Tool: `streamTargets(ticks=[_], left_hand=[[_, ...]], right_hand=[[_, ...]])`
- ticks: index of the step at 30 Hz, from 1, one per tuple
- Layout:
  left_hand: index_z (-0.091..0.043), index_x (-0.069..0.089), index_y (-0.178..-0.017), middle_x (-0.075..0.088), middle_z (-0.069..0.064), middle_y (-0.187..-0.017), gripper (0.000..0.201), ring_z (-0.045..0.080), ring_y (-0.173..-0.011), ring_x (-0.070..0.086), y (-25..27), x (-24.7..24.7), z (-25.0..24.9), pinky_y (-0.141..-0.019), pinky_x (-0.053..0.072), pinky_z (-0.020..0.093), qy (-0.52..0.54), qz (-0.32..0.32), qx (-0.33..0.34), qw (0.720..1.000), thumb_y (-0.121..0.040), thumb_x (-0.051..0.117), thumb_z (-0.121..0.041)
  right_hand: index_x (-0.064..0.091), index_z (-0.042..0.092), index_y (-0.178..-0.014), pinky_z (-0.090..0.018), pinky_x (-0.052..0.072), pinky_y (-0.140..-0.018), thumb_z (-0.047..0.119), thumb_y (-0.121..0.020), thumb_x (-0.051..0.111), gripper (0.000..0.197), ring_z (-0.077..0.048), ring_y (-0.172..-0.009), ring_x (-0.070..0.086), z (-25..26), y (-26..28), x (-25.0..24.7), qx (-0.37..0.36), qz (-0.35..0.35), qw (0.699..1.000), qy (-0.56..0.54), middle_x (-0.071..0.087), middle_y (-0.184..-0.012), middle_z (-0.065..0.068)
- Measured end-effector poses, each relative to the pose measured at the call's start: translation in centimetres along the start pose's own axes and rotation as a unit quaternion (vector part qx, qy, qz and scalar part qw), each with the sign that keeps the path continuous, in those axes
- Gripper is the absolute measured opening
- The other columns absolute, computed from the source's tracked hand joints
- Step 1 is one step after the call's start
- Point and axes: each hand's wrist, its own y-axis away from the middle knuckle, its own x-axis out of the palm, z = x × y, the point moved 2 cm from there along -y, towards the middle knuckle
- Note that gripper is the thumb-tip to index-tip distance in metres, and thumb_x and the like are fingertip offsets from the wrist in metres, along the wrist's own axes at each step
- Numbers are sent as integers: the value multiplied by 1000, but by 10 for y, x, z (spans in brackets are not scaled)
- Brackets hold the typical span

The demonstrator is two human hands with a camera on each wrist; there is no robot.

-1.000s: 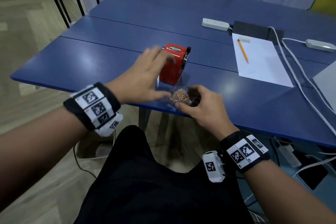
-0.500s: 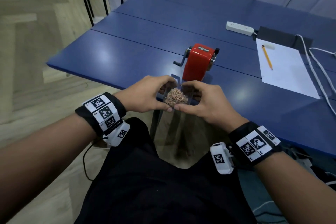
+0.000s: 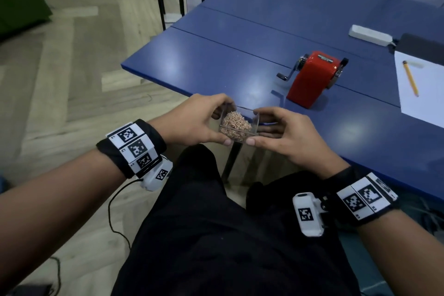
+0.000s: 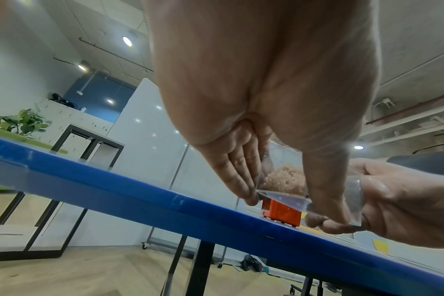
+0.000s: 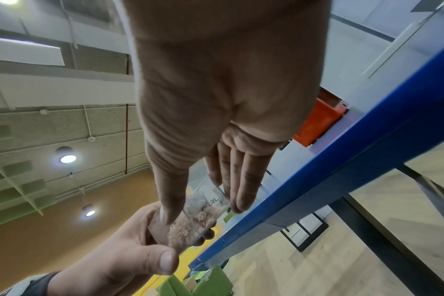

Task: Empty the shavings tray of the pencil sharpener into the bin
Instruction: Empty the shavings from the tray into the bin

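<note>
Fingers (image 3: 217, 113) of both our hands pinch the full shavings tray (image 3: 239, 125), already out of the pencil sharpener (image 3: 312, 79); bin unseen, emptying remains.

Head camera looking forward and down over the desk (image 3: 216, 65), each wrist camera close under its palm, angled up toward ceiling, all three sharing the tray (image 3: 240, 125) and red sharpener (image 3: 310, 79)

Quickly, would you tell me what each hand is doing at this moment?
Left hand: pinching the left end of the clear shavings tray.
Right hand: pinching the tray's right end; it is held level over the lap, full of shavings.
</note>
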Motion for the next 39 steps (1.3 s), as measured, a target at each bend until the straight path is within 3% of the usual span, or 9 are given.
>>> streamTargets(ticks=[3, 5, 10, 19, 23, 27, 31, 36, 39], left_hand=[[-25, 58, -129, 65, -20, -107, 77, -12, -95, 60, 3, 2, -2, -78, 38, -4, 4, 3, -9, 1000, -65, 96, -46], [-25, 58, -129, 66, -17, -108, 77, -6, -95, 63, 4, 3, -5, -81, 42, -1, 4, 6, -11, 1000, -65, 96, -45], [-26, 57, -129, 70, -12, -112, 77, 7, -96, 68, 4, 3, -17, -86, 55, 27, -21, 8, -8, 1000, -65, 95, -47], [-23, 58, -130, 69, -11, -113, 79, 6, -82, 71, 8, -2, -23, -76, 57, 28, -46, 11, -41, 998, -64, 96, -44], [-25, 57, -128, 69, -11, -111, 79, 8, -81, 72, 18, 5, -11, -75, 59, 30, -34, 3, -62, 998, -62, 97, -43], [-27, 59, -126, 66, -18, -107, 75, 2, -85, 70, 32, 11, 13, -70, 54, 13, -10, 2, -81, 997, -63, 99, -32], [-30, 58, -127, 68, -19, -109, 76, 1, -87, 70, 44, 21, 45, -72, 52, 10, 13, 1, -98, 995, -63, 99, -31], [-32, 58, -125, 71, -15, -110, 74, 1, -88, 71, 44, 36, 87, -77, 56, 19, 42, -5, -108, 993, -63, 98, -31], [-32, 57, -126, 70, -13, -115, 73, 7, -94, 68, 37, 44, 114, -81, 54, 24, 37, -2, -116, 993, -64, 95, -28]], right_hand=[[70, 25, -133, -33, 64, -101, 38, -65, 98, 75, -7, -109, 81, 1, 5, 0, 3, 5, 1000, -21, 79, -123, 6], [70, 25, -132, -32, 64, -101, 37, -65, 98, 74, -8, -109, 81, 1, 5, -1, 2, 4, 1000, -30, 80, -123, 5], [71, 29, -130, -32, 64, -101, 38, -64, 98, 71, -9, -109, 82, -2, 5, -4, -8, 4, 999, -49, 79, -126, 4], [71, 23, -138, -41, 65, -102, 20, -77, 99, 67, -11, -107, 83, -10, -2, 2, 13, 20, 996, -88, 77, -133, 6], [71, 24, -137, -47, 64, -103, 30, -72, 100, 71, -16, -108, 83, -15, -6, 12, 27, 46, 993, -109, 77, -134, 2], [72, 25, -135, -46, 61, -108, 47, -76, 91, 66, -17, -115, 80, -23, -13, 30, 55, 86, 987, -123, 77, -135, 2], [69, 16, -139, -42, 62, -107, 42, -88, 80, 59, -23, -125, 76, -37, -23, 57, 120, 121, 968, -183, 76, -137, -5], [73, 16, -131, -40, 63, -103, 36, -108, 64, 32, -22, -108, 81, -54, -45, 97, 224, 160, 937, -215, 84, -121, -6], [73, 11, -125, -31, 67, -89, 31, -111, 62, 27, -22, -102, 80, -67, -64, 120, 282, 140, 912, -265, 85, -110, -8]])
